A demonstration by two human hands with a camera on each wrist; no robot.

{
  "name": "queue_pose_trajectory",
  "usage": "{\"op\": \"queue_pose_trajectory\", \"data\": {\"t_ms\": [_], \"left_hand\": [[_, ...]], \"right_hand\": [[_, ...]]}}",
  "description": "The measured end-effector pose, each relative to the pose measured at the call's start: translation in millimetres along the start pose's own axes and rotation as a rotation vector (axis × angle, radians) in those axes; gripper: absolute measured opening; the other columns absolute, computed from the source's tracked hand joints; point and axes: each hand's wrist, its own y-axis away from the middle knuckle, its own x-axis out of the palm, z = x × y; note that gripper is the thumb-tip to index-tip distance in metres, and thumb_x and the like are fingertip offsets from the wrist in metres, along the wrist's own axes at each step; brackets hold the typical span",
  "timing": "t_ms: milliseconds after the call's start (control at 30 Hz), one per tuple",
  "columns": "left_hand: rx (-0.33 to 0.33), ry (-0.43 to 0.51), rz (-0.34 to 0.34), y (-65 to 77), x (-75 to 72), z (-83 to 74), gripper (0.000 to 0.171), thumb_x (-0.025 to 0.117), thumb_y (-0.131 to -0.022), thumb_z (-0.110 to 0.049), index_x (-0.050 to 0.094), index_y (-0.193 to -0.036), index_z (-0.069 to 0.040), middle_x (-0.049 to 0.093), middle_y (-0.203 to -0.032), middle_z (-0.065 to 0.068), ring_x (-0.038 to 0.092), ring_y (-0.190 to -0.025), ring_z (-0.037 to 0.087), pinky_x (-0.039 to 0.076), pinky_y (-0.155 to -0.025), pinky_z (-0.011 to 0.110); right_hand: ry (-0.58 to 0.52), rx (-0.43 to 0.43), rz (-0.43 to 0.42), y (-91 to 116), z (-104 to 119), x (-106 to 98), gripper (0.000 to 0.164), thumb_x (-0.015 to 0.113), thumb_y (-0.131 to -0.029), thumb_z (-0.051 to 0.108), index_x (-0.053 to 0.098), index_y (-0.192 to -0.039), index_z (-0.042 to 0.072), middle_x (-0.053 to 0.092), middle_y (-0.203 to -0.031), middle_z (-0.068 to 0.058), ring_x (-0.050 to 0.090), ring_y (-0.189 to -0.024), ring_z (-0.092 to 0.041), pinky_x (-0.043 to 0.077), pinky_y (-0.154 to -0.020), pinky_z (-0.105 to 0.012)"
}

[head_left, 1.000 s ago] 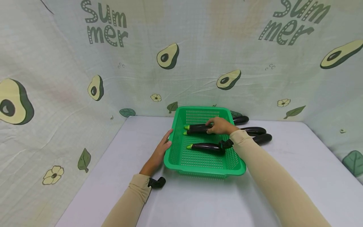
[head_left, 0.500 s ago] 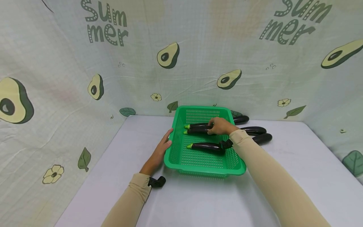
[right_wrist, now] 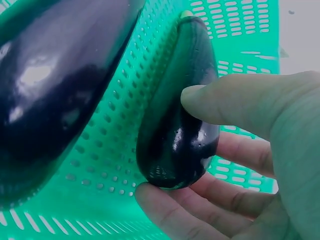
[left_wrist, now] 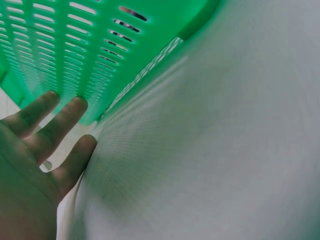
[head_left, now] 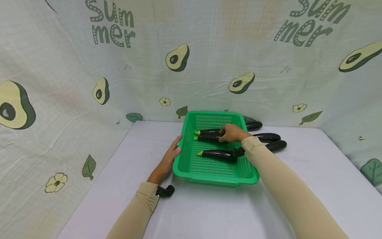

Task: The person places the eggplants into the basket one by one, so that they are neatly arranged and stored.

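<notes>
Head view: pale avocado-printed cloth [head_left: 206,59] is hanging behind flat white table [head_left: 191,212]; right hand [head_left: 233,132] is gripping long purple-black eggplant [right_wrist: 167,130]; left hand [head_left: 169,158], fingers spread, is touching green rectangular perforated-plastic basket [head_left: 213,179].

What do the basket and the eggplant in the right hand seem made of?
Basket: likely molded plastic, slight sheen; even green color and regular slots suggest it. Eggplant: smooth, glossy surface with sharp highlights; real vegetable or plastic imitation, the look leaves open.

Avocado-print cloth [head_left: 209,43] hangs behind a white table [head_left: 206,212].
</notes>
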Motion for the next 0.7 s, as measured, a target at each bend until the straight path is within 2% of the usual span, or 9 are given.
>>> {"op": "queue_pose_trajectory", "data": {"t_ms": [133, 300, 467, 567, 667, 700], "left_hand": [[0.014, 0.001, -0.024, -5.7, -0.3, 21.3, 0.057, 0.03, -0.109, -0.024, 0.011, -0.163, -0.017, 0.005, -0.167, 0.009, 0.005, -0.151, 0.027, 0.01, -0.117, 0.056], [0.026, -0.009, -0.053, -6.7, 0.8, 27.3, 0.057, 0.034, -0.108, -0.029, 0.017, -0.162, -0.022, 0.011, -0.166, 0.004, 0.01, -0.151, 0.025, 0.013, -0.116, 0.056], [0.028, -0.016, -0.06, -6.2, 1.9, 27.5, 0.058, 0.034, -0.108, -0.031, 0.018, -0.162, -0.022, 0.011, -0.167, 0.005, 0.011, -0.15, 0.027, 0.014, -0.115, 0.059], [0.029, -0.02, -0.052, -5.6, 1.2, 27.0, 0.058, 0.033, -0.108, -0.03, 0.016, -0.163, -0.021, 0.01, -0.167, 0.007, 0.01, -0.15, 0.028, 0.013, -0.116, 0.059], [0.006, -0.024, -0.028, -5.9, -0.5, 25.0, 0.058, 0.031, -0.109, -0.026, 0.012, -0.163, -0.019, 0.006, -0.167, 0.008, 0.007, -0.151, 0.029, 0.012, -0.116, 0.057], [0.001, -0.019, -0.021, -4.4, -0.4, 19.2, 0.058, 0.031, -0.109, -0.024, 0.011, -0.163, -0.017, 0.006, -0.167, 0.01, 0.007, -0.151, 0.03, 0.012, -0.116, 0.058]], "right_hand": [[-0.004, -0.001, -0.012, -1.3, -0.8, 0.6, 0.048, 0.073, -0.092, 0.018, 0.06, -0.131, -0.006, 0.061, -0.126, -0.024, 0.064, -0.101, -0.032, 0.054, -0.08, -0.042], [0.008, -0.016, -0.04, -2.8, -2.4, 0.8, 0.047, 0.073, -0.091, 0.018, 0.062, -0.13, -0.006, 0.061, -0.127, -0.024, 0.061, -0.11, -0.036, 0.052, -0.085, -0.046], [-0.022, -0.055, -0.091, -1.8, -5.2, -1.2, 0.043, 0.071, -0.093, 0.018, 0.063, -0.127, -0.006, 0.065, -0.121, -0.023, 0.063, -0.105, -0.036, 0.052, -0.084, -0.048], [-0.085, -0.091, -0.118, 2.6, -3.7, -5.9, 0.041, 0.069, -0.094, 0.018, 0.064, -0.127, -0.006, 0.066, -0.12, -0.024, 0.065, -0.102, -0.036, 0.053, -0.082, -0.048], [-0.22, -0.111, -0.115, 9.7, -4.6, -13.3, 0.042, 0.066, -0.097, 0.019, 0.06, -0.131, -0.005, 0.062, -0.125, -0.026, 0.064, -0.105, -0.038, 0.054, -0.084, -0.049], [-0.273, -0.112, -0.11, 12.5, -5.8, -16.5, 0.043, 0.065, -0.098, 0.019, 0.058, -0.133, -0.005, 0.061, -0.127, -0.027, 0.064, -0.106, -0.041, 0.053, -0.086, -0.05]]}}
